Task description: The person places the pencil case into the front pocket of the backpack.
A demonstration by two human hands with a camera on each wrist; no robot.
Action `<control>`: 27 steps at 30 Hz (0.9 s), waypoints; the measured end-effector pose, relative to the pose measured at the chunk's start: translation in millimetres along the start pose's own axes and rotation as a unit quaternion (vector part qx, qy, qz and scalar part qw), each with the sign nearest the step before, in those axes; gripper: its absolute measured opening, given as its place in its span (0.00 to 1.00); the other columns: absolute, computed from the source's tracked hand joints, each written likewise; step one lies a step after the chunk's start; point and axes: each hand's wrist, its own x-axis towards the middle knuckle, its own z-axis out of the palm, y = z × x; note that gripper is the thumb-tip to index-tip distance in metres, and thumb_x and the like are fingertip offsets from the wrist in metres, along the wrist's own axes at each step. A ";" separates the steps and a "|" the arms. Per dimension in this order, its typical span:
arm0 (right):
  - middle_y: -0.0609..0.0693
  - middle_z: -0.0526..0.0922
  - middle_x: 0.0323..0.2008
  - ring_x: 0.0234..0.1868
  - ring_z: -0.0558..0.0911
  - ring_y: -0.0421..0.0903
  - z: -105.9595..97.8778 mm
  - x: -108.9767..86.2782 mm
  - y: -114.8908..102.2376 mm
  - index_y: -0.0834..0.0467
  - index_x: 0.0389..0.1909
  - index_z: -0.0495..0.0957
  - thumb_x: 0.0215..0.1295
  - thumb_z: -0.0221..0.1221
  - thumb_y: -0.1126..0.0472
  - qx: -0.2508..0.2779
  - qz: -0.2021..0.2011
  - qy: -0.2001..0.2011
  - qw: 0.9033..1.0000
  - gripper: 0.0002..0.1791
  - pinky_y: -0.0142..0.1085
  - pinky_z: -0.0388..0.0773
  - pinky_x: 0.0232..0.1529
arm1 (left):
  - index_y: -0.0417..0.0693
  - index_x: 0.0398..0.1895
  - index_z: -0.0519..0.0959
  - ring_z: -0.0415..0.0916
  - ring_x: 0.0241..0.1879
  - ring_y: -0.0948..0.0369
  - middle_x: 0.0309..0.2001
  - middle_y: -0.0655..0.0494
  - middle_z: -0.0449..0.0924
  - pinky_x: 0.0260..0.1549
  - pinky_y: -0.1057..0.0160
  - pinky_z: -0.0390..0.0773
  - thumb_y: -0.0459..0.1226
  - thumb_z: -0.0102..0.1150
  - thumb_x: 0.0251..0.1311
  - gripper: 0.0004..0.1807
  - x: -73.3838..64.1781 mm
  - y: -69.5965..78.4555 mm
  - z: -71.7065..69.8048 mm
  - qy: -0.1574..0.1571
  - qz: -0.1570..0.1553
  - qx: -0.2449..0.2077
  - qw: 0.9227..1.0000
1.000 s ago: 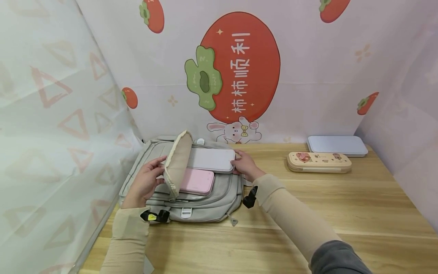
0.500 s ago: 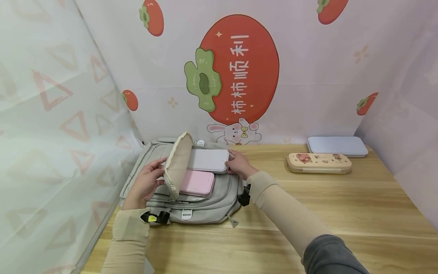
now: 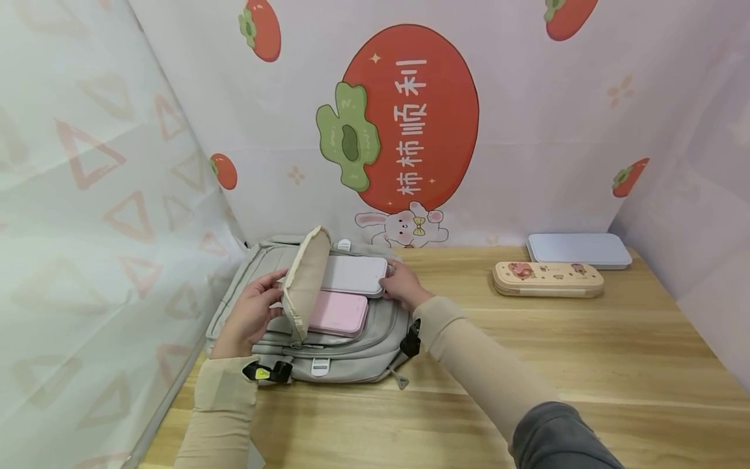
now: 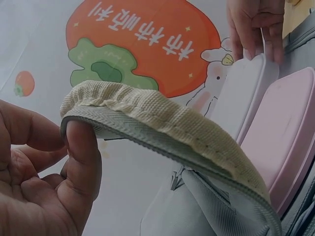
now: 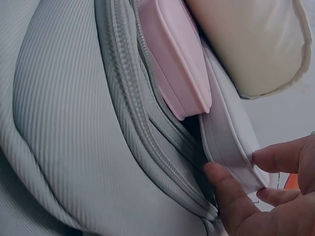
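Note:
A grey backpack (image 3: 363, 361) lies flat on the table with its front pocket flap (image 3: 307, 286) raised. My left hand (image 3: 250, 316) pinches the flap's edge between thumb and fingers, seen close in the left wrist view (image 4: 54, 172). With its fingertips my right hand (image 3: 404, 286) grips the right end of a white pencil case (image 3: 354, 273), whose other end is hidden behind the flap inside the pocket. Beside it, nearer to me, a pink pencil case (image 3: 340, 312) also sits partly in the pocket. In the right wrist view, fingers (image 5: 280, 157) and thumb hold the white case's end.
To the right on the wooden table (image 3: 527, 365) lie a cream pencil case (image 3: 547, 280) with printed figures and, behind it, a pale blue-white case (image 3: 580, 250). A patterned cloth (image 3: 515, 130) hangs behind the table, and another cloth (image 3: 88, 228) stands along the left side.
My right hand has moved left, sliding the white pencil case further under the flap. My left hand keeps the flap raised, and the pink case stays put.

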 end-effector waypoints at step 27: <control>0.58 0.78 0.43 0.26 0.74 0.42 25.5 5.9 -0.5 0.60 0.78 0.64 0.72 0.55 0.73 0.033 -0.007 0.004 0.999 0.34 0.31 0.77 0.27 | 0.32 0.78 0.59 0.75 0.37 0.64 0.42 0.53 0.71 0.33 0.65 0.80 0.27 0.40 0.79 0.27 -3.7 1.9 3.1 0.013 -0.001 0.009 1.000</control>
